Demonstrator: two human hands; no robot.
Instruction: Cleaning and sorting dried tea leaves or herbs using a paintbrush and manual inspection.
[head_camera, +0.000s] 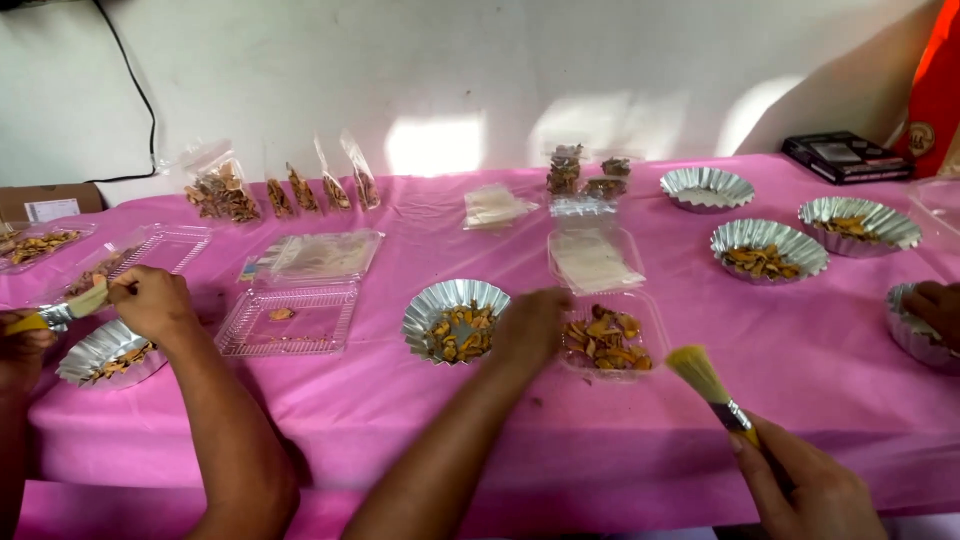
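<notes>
Item: my left hand (528, 328), fingers together steadying the clear tray (608, 338) at twelve o'clock; right hand (805, 490), fingers clamped on brush (712, 385), bristles raised ready.

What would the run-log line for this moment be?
left hand: reaching between foil cup and clear tray | right hand: holding brush

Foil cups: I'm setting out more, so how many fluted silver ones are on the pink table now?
6. Far left, centre by the left hand, three at back right, and one at the right edge, partly hidden. More may lie outside the view.
</notes>
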